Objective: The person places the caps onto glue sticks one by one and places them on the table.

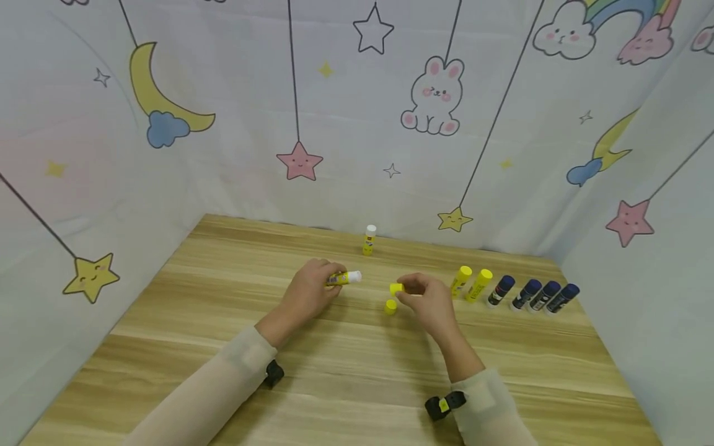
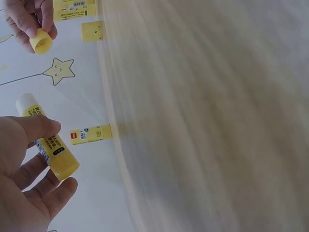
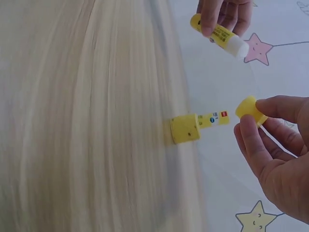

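Observation:
My left hand [image 1: 314, 288] grips a yellow glue stick [image 1: 341, 278] with its white end pointing right, held tilted over the wooden table. In the left wrist view the thumb presses across the label of that glue stick [image 2: 49, 145]. Between thumb and fingertips my right hand [image 1: 429, 301] pinches a small yellow cap [image 1: 396, 288]; its hollow opening shows in the left wrist view [image 2: 42, 43]. Just below that hand, a second yellow cap [image 1: 390, 307] stands on the table. Another glue stick [image 1: 369, 240], yellow with a white top, stands upright beyond both hands.
To the right stand two yellow-capped glue sticks [image 1: 478, 286] and a row of several dark blue-capped ones [image 1: 525, 293]. The wooden table [image 1: 346, 384] ends at a white cloth backdrop [image 1: 234, 173] printed with stars, moons and a rabbit.

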The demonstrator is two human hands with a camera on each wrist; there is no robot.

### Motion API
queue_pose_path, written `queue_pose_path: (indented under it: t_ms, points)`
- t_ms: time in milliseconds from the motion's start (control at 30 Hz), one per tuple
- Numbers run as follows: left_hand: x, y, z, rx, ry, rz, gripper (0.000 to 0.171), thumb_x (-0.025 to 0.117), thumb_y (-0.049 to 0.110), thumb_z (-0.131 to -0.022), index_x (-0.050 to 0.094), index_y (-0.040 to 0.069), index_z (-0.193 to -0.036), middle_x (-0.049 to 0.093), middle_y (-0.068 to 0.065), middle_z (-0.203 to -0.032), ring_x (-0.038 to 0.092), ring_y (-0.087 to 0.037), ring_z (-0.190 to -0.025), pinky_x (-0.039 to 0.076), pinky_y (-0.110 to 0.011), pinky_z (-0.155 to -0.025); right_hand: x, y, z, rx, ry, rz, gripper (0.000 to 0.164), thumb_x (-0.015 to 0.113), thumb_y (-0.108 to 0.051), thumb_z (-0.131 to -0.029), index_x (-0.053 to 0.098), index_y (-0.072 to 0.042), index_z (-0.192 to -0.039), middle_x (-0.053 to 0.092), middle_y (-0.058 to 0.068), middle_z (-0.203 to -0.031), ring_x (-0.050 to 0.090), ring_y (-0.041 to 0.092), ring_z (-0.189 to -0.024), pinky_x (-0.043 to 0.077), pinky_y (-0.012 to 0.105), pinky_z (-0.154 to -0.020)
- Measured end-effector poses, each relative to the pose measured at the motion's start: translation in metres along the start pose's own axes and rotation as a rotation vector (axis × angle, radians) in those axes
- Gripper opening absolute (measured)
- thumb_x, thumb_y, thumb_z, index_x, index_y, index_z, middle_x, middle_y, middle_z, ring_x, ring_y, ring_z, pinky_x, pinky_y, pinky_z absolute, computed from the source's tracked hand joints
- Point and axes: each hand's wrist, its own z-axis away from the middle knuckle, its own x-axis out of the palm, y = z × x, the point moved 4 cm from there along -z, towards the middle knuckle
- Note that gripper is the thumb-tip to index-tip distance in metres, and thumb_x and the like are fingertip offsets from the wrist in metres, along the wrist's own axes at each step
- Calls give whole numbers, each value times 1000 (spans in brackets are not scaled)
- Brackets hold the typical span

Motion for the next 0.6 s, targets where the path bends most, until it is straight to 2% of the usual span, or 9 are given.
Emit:
queue_pose_path:
  t_ms: [167, 333, 600]
  points:
    - [-5, 1, 0, 33, 43, -28, 38, 88, 2, -76, 75, 12, -110, 72, -5, -100, 65, -23, -92, 58, -36, -81, 6, 2, 3, 32, 7, -124, 25, 79, -13, -89, 75, -11, -113, 73, 5, -113, 67, 23, -106, 56, 41, -91]
    - [-7, 1, 0, 36, 36, -50, 38, 88, 3, -78, 75, 13, -112, 72, -4, -101, 66, -23, -95, 58, -35, -84, 12, 4, 6, 71, 15, -226, 25, 79, -9, -89, 75, -9, -113, 72, 8, -114, 67, 23, -105, 57, 35, -89]
    - [-16, 10, -1, 89, 46, -78, 34, 86, 0, -78, 77, 10, -109, 72, -6, -101, 65, -27, -96, 57, -36, -85, 16, 5, 8, 96, 7, -305, 30, 77, -14, -92, 72, -7, -120, 70, 11, -119, 66, 23, -108, 55, 34, -93]
